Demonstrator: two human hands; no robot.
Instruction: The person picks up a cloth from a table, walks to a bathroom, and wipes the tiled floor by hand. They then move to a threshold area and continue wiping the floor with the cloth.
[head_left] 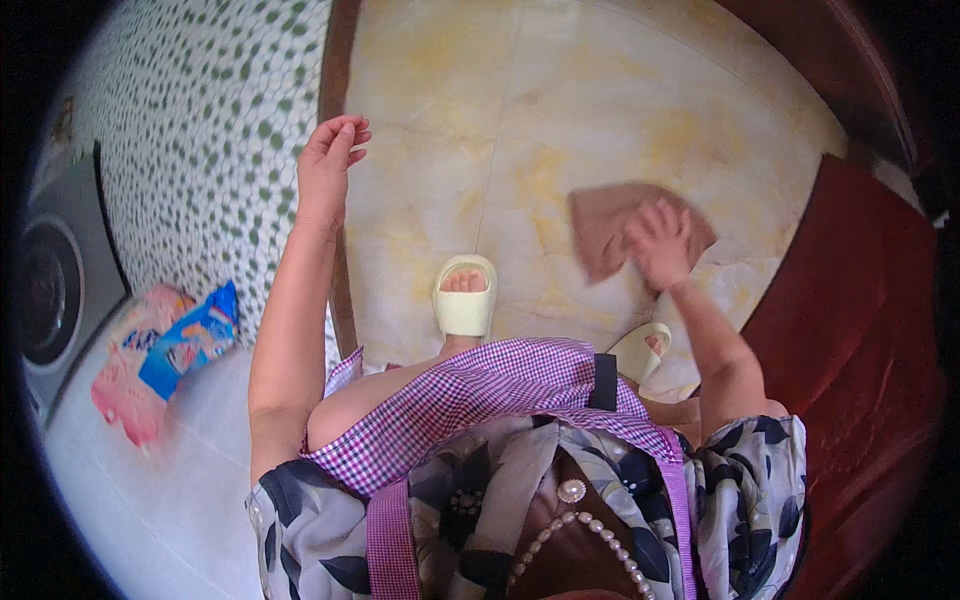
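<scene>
A glossy cream tile floor, marbled with yellow (pixel 430 200), is seen from above. On the left it is bordered by a brown strip (pixel 334 50) and a white surface patterned with green pebble shapes (pixel 220 120); on the right, by a shiny dark red panel (pixel 850 350). A purple-and-white checked fabric apron (pixel 480 390) is worn over a pale blouse printed with dark leaves (pixel 740 480). At the far left, a grey front-loading machine with a round dark door (pixel 82 200) is partly cut off by the rim. Near it, a crumpled pink plastic package (pixel 125 385) is overlapped by a blue one (pixel 190 350). A flat brown cloth (pixel 600 225) is spread on the tiles at right, ahead of the feet. Pale yellow open-toed slippers (pixel 465 312) are worn. The right hand (pixel 660 240), slightly blurred, is laid open over the cloth, fingers spread, not closed around it. The left hand (pixel 328 160) is held out above the brown strip, fingers loosely bent, with nothing seen in its grasp. A pearl necklace (pixel 590 525) is worn.
</scene>
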